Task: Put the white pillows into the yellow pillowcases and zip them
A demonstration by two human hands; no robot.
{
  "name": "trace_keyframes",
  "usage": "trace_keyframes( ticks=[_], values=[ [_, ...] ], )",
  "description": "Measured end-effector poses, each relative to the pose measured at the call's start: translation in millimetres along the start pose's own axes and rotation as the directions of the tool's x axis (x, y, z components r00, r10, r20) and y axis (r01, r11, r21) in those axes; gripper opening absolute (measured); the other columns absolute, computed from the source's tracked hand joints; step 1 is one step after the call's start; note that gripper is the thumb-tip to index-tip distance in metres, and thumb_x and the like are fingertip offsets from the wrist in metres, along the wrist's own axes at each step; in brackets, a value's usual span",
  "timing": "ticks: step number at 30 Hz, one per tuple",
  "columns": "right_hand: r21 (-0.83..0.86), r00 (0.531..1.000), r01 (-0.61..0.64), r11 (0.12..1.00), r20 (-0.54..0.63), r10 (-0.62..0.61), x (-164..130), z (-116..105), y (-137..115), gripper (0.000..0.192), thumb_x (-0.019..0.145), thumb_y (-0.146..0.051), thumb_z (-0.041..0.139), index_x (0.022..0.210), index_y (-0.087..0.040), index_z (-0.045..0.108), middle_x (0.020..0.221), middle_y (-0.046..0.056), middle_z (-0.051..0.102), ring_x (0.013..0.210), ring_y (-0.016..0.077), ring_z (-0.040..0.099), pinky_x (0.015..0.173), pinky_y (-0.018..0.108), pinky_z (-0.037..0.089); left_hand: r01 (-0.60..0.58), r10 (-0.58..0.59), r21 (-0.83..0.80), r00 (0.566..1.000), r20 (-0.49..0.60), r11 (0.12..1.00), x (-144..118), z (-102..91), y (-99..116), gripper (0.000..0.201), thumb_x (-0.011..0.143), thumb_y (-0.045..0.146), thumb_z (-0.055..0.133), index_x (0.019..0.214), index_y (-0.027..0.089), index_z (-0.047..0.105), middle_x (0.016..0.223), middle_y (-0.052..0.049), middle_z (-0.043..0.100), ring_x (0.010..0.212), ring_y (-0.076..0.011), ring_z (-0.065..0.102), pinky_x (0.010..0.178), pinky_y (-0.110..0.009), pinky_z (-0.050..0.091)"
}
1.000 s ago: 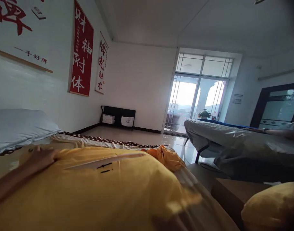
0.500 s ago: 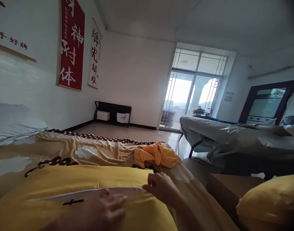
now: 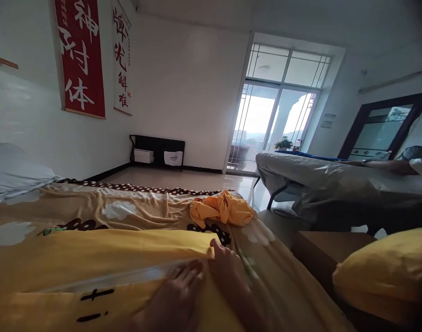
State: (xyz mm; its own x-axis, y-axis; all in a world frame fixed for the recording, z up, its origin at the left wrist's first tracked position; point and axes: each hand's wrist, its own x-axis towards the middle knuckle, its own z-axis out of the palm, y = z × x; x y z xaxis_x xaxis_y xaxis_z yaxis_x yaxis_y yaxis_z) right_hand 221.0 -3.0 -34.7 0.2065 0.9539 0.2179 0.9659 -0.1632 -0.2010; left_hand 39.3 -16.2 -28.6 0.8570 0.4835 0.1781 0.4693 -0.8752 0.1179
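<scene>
The yellow cover [image 3: 121,246] spreads toward nine o'clock from the right hand [image 3: 226,262] — its corner pinched there by the fingers. At eight o'clock, the left hand [image 3: 178,287] rests beside the pale strip [image 3: 138,275] — gripping or not, I cannot tell. Orange cloth [image 3: 225,210] bunches at twelve.

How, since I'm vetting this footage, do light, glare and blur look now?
Head view: daylight whitens the glass doors and glares off the floor; head view: the left hand looks dim and soft, as do parts of the yellow cloth; head view: the red scroll reads more sharply; head view: the picture's upper right corner falls dark.
</scene>
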Motion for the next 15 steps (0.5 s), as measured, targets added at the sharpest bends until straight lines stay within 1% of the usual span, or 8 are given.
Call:
trace_keyframes(
  ticks=[2,3,5,7,10,12,13,15],
  values=[
    [-0.032,0.999,0.018,0.999,0.045,-0.017,-4,-2,0,0.035,0.079,-0.013,0.046,0.111,-0.021,0.059,0.095,0.007,0.073,0.083,0.0226,0.068,0.058,0.029,0.026,0.038,-0.038,-0.003,0.998,0.049,0.999,-3,-7.0,6,0.067,0.075,0.016,0.048,0.141,0.005,0.043,0.148,-0.018,0.043,0.138,-0.0296,0.039,0.116,-0.047,0.032],
    [-0.032,0.999,0.025,0.999,0.045,-0.023,-6,-3,-1,0.035,0.079,-0.012,0.047,0.110,-0.020,0.060,0.094,0.007,0.073,0.083,0.0228,0.068,0.058,0.029,0.027,0.041,-0.042,0.012,0.998,0.054,0.999,-5,-7.5,8,0.068,0.076,0.017,0.048,0.142,0.006,0.041,0.148,-0.018,0.042,0.137,-0.0309,0.039,0.115,-0.048,0.032],
    [-0.019,0.999,0.034,0.999,0.007,-0.034,-10,-6,-2,0.033,0.080,-0.013,0.047,0.109,-0.021,0.062,0.093,0.008,0.073,0.084,0.0230,0.067,0.060,0.029,0.030,0.015,-0.017,0.069,0.999,0.027,0.997,-9,-2.7,10,0.072,0.075,0.018,0.050,0.145,0.007,0.039,0.150,-0.018,0.038,0.138,-0.0339,0.037,0.114,-0.050,0.031],
    [-0.003,0.999,0.039,0.999,-0.032,-0.039,-14,-12,-3,0.034,0.081,-0.013,0.046,0.108,-0.022,0.063,0.093,0.008,0.073,0.084,0.0231,0.067,0.062,0.029,0.032,-0.007,0.011,0.135,1.000,-0.029,0.991,-15,4.7,12,0.073,0.075,0.018,0.051,0.146,0.006,0.037,0.150,-0.019,0.037,0.138,-0.0348,0.037,0.113,-0.050,0.031],
    [0.066,0.997,0.047,0.997,-0.057,-0.043,-21,-25,-3,0.042,0.077,-0.008,0.045,0.107,-0.025,0.067,0.082,0.006,0.073,0.079,0.0210,0.067,0.061,0.027,0.033,0.010,0.003,0.174,0.997,-0.072,0.985,-24,5.3,19,0.064,0.082,0.018,0.045,0.145,0.008,0.040,0.144,-0.017,0.048,0.131,-0.0317,0.047,0.108,-0.048,0.037],
    [0.158,0.990,0.094,0.983,-0.116,-0.077,-28,-33,-2,0.047,0.071,-0.005,0.044,0.104,-0.027,0.070,0.070,0.002,0.070,0.070,0.0179,0.065,0.060,0.025,0.033,0.010,-0.001,0.158,0.998,-0.061,0.987,-26,-4.3,25,0.059,0.083,0.015,0.041,0.143,0.011,0.043,0.140,-0.014,0.054,0.125,-0.0296,0.053,0.107,-0.048,0.038],
    [0.203,0.980,0.134,0.970,-0.172,-0.100,-32,-36,-1,0.048,0.069,-0.006,0.043,0.102,-0.027,0.071,0.066,0.001,0.069,0.065,0.0165,0.063,0.059,0.024,0.034,0.007,0.001,0.143,0.998,-0.058,0.990,-25,-10.5,28,0.060,0.082,0.013,0.040,0.142,0.012,0.044,0.141,-0.013,0.053,0.126,-0.0287,0.052,0.108,-0.048,0.038],
    [0.270,0.932,0.247,0.931,-0.330,-0.152,-40,-40,1,0.048,0.068,-0.008,0.042,0.100,-0.025,0.072,0.063,-0.001,0.067,0.057,0.0142,0.059,0.057,0.023,0.036,0.001,0.007,0.093,0.997,-0.079,0.996,-19,-22.1,30,0.064,0.079,0.008,0.040,0.143,0.012,0.042,0.146,-0.011,0.048,0.131,-0.0259,0.047,0.111,-0.044,0.036]
  ],
)
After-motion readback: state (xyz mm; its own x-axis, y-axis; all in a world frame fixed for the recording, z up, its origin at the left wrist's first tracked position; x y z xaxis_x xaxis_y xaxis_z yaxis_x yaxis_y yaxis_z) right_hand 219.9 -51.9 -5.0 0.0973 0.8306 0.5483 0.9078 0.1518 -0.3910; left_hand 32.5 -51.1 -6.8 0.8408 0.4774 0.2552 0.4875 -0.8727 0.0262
